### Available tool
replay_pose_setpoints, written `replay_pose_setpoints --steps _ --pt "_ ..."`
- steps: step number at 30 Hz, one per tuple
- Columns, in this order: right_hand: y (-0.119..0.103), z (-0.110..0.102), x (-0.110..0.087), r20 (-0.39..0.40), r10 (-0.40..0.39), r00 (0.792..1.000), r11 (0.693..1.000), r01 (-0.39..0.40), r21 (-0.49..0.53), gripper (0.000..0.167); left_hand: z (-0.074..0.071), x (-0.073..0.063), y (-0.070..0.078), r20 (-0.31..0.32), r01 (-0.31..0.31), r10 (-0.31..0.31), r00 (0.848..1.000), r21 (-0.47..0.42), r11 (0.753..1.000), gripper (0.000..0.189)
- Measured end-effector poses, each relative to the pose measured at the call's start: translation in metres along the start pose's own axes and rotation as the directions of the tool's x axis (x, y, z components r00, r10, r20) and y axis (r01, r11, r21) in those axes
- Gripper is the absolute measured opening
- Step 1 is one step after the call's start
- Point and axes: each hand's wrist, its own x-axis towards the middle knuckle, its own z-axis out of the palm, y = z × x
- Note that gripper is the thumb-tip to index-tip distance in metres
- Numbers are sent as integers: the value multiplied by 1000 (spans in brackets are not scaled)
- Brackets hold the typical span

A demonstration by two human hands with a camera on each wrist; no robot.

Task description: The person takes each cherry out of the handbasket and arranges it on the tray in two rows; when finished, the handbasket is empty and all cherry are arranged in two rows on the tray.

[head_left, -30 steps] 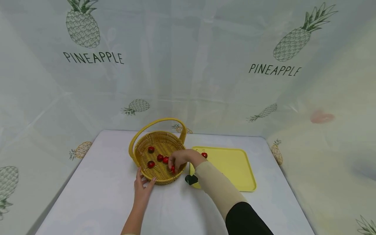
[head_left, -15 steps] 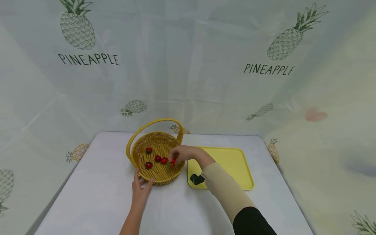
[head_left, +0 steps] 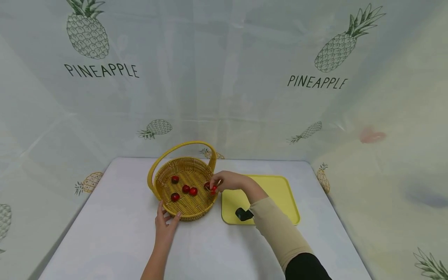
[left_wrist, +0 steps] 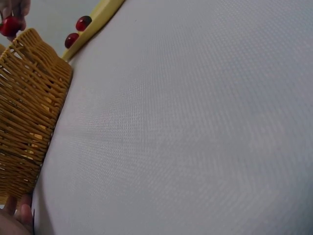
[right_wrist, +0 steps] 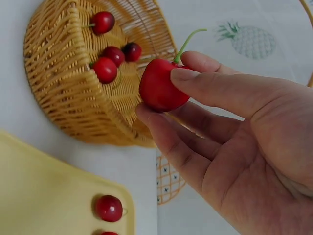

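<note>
In the head view's centre, my right hand (right_wrist: pixel 247 152) pinches a red cherry (right_wrist: pixel 161 90) between thumb and fingertips, beside the right edge of the wicker basket (head_left: pixel 189 218). The left hand (head_left: pixel 165 229), thumb and fingers spread, rests against the basket's lower left side, touching rather than clenched.

To do this well, I'd keep the pinch light on the fruit's flanks, leave the green stem (right_wrist: pixel 182 47) free, and carry enough height that nothing snags on the rim. Gentle left-hand pressure should stop the basket sliding.

Some things I can't settle. A darker red patch left of the fingertips in the head view may be another cherry; I can't tell. The right arm covers part of the yellow tray (head_left: pixel 280 194), and I see no fruit there from above, yet the right wrist view shows tray cherries (right_wrist: pixel 108 208) at bottom, the lower one cut off. The left wrist view catches only some left fingertips, bottom left.
</note>
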Motion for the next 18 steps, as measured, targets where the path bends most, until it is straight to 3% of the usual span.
replay_pose_setpoints --steps 9,18 --pt "25 -4 -19 -56 34 998 995 -28 100 16 0 1 -2 9 4 -4 1000 0 1000 90" --pt "45 -4 -35 -124 57 991 993 -44 107 17 0 2 -3 5 -7 7 1000 12 1000 90"
